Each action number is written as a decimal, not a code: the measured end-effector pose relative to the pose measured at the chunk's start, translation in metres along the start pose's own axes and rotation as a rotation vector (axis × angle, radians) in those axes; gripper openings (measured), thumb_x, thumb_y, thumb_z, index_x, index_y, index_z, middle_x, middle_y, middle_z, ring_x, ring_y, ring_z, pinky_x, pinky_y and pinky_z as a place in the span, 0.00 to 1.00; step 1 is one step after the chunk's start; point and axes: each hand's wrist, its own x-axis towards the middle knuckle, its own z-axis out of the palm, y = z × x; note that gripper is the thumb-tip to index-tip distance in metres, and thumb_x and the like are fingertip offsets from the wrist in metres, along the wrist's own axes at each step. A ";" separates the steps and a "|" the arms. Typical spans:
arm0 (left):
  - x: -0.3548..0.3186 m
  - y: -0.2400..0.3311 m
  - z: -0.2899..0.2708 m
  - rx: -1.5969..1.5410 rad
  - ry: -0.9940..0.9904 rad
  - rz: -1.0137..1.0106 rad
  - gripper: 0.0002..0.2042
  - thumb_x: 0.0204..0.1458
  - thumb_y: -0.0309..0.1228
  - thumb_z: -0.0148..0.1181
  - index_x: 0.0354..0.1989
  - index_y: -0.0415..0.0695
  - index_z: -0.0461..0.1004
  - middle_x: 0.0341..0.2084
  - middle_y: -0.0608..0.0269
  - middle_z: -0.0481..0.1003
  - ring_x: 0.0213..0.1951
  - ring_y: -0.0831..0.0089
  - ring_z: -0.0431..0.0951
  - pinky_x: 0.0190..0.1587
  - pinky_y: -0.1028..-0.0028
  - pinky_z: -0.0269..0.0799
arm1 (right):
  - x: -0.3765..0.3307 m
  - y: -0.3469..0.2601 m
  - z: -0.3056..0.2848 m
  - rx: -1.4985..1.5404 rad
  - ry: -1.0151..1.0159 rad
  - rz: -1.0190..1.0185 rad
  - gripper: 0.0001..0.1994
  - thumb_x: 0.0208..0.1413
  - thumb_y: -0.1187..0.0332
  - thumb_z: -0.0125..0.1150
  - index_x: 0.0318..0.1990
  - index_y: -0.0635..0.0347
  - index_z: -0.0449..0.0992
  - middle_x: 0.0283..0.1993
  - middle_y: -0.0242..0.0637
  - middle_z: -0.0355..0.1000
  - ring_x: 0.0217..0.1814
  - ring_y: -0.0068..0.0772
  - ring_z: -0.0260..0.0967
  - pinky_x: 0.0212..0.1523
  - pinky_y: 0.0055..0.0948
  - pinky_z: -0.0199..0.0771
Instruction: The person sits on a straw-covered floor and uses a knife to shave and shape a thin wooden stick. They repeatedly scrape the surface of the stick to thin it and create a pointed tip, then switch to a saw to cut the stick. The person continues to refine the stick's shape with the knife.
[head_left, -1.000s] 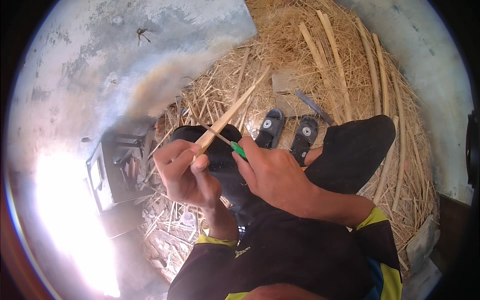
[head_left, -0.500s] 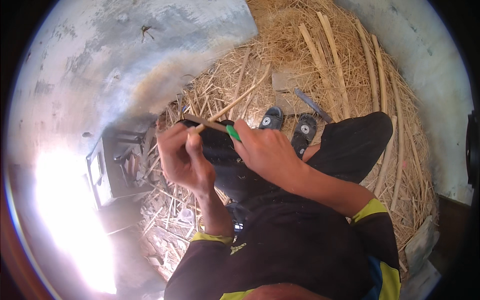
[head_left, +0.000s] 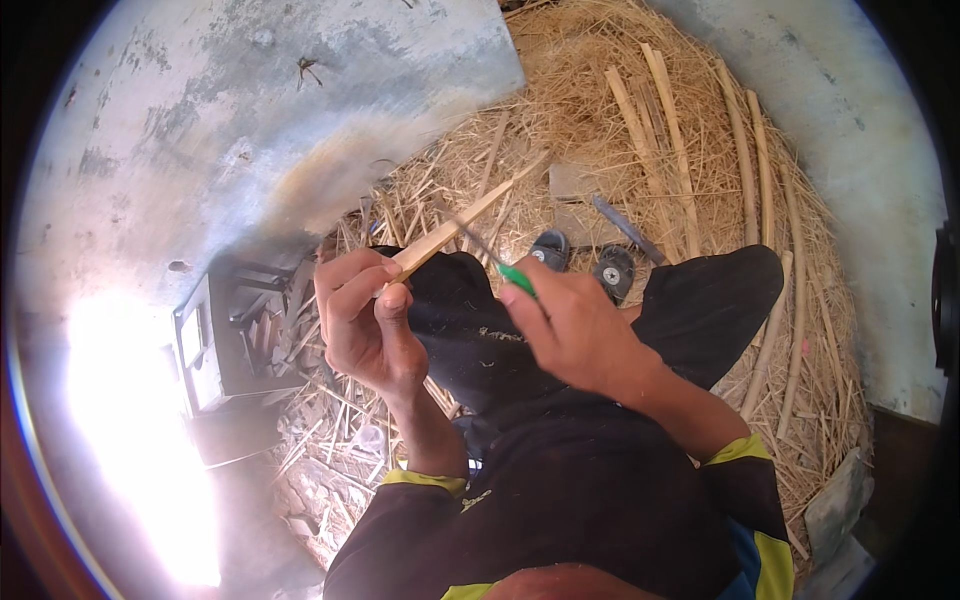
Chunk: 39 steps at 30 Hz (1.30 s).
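Note:
Between the thumb and fingers of my left hand (head_left: 365, 325) is one end of a pale bamboo strip (head_left: 482, 207). It slants up and away to the right, its broad smooth face showing, and narrows toward the far tip. My right hand (head_left: 590, 325) is closed round the green handle of a knife (head_left: 517, 282). The thin dark blade points up and left, crossing the strip near its middle; whether it touches the strip I cannot tell. Both hands are in front of my black-clad knees.
Shavings and straw-like scraps (head_left: 570, 110) cover the floor. Several long bamboo pieces (head_left: 668, 110) lie at the far right. Beyond my knees are a dark flat blade-like tool (head_left: 628, 228) and dark sandals (head_left: 614, 270). A wall (head_left: 400, 60) curves round the left; a box-like frame (head_left: 215, 335) stands there.
My right hand has drawn the knife to the right and a little nearer, away from my left hand. The strip has turned, so its broad face now shows.

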 end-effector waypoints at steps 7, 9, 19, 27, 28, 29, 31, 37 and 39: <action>-0.007 -0.010 0.002 0.020 -0.016 0.074 0.10 0.58 0.34 0.59 0.36 0.38 0.73 0.33 0.55 0.67 0.25 0.76 0.67 0.25 0.80 0.59 | 0.005 -0.023 0.009 -0.129 -0.056 0.005 0.12 0.64 0.64 0.49 0.34 0.65 0.63 0.14 0.49 0.67 0.18 0.54 0.70 0.18 0.46 0.70; -0.009 -0.012 -0.002 0.078 -0.062 0.093 0.13 0.60 0.37 0.57 0.37 0.38 0.69 0.34 0.55 0.68 0.23 0.78 0.67 0.23 0.81 0.62 | 0.005 -0.022 0.016 -0.177 -0.031 0.003 0.11 0.63 0.65 0.51 0.34 0.64 0.63 0.15 0.48 0.68 0.18 0.53 0.70 0.18 0.45 0.70; -0.006 -0.014 -0.004 0.096 0.138 0.093 0.13 0.59 0.36 0.58 0.31 0.38 0.69 0.24 0.59 0.68 0.25 0.77 0.66 0.26 0.81 0.60 | -0.035 0.129 0.045 -0.648 0.060 0.315 0.13 0.60 0.64 0.52 0.44 0.66 0.69 0.25 0.55 0.73 0.27 0.54 0.73 0.28 0.47 0.73; -0.005 -0.003 0.012 -0.015 0.181 -0.104 0.12 0.57 0.32 0.61 0.31 0.35 0.71 0.29 0.56 0.69 0.17 0.82 0.65 0.19 0.83 0.58 | 0.007 0.046 0.004 0.024 0.063 0.280 0.14 0.65 0.60 0.46 0.42 0.66 0.65 0.22 0.55 0.69 0.27 0.60 0.70 0.29 0.49 0.67; -0.007 0.003 0.008 0.029 0.173 -0.113 0.12 0.57 0.32 0.61 0.31 0.35 0.71 0.29 0.56 0.69 0.17 0.82 0.65 0.19 0.83 0.58 | 0.011 0.025 0.009 0.087 0.046 0.197 0.14 0.65 0.60 0.46 0.40 0.64 0.65 0.21 0.55 0.69 0.25 0.63 0.70 0.27 0.53 0.68; -0.008 0.006 0.010 0.048 0.167 -0.125 0.12 0.57 0.33 0.61 0.31 0.35 0.71 0.28 0.56 0.69 0.17 0.82 0.65 0.19 0.83 0.58 | 0.010 0.011 0.012 0.110 0.025 0.137 0.13 0.65 0.61 0.47 0.40 0.65 0.65 0.21 0.54 0.69 0.26 0.61 0.70 0.27 0.51 0.67; -0.009 0.007 0.014 0.087 0.174 -0.114 0.12 0.56 0.33 0.62 0.30 0.34 0.71 0.26 0.56 0.70 0.17 0.81 0.65 0.19 0.83 0.58 | 0.006 -0.007 0.020 0.151 -0.015 0.007 0.12 0.65 0.63 0.48 0.40 0.66 0.65 0.21 0.52 0.68 0.27 0.58 0.71 0.26 0.47 0.67; -0.005 0.010 0.018 0.144 0.275 -0.191 0.13 0.58 0.33 0.60 0.29 0.34 0.72 0.23 0.58 0.70 0.18 0.81 0.66 0.20 0.83 0.58 | 0.031 0.028 0.023 -0.344 0.009 0.120 0.10 0.64 0.65 0.50 0.35 0.62 0.61 0.16 0.48 0.69 0.17 0.51 0.71 0.17 0.45 0.69; -0.007 0.007 0.014 0.194 0.208 -0.116 0.14 0.58 0.34 0.59 0.28 0.34 0.70 0.20 0.60 0.69 0.18 0.81 0.65 0.19 0.83 0.56 | 0.023 0.008 0.023 -0.197 -0.025 0.021 0.10 0.64 0.65 0.49 0.35 0.62 0.62 0.15 0.47 0.68 0.17 0.51 0.71 0.17 0.45 0.70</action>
